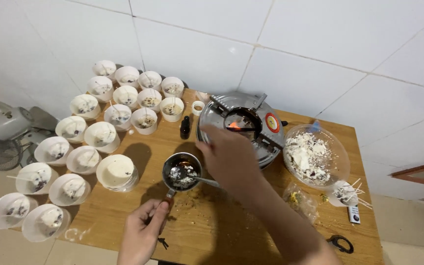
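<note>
Left hand (143, 223) fingers gripping small melting pot (182, 171) handle; right hand (229, 157) fingers closed on spoon (197, 178), stirring gently, mid-worktop.

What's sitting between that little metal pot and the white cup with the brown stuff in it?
A small dark dropper bottle stands between the metal pot and the white cup, in the head view.

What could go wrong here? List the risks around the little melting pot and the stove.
1. The right hand stirs with a spoon close beside the lit stove; the wrist could get burned.
2. The left hand steadies the small metal pot only by its handle; a hard stir might tip wax onto the wooden table.
3. The dropper bottle and filled cups stand close by and could be knocked.
</note>
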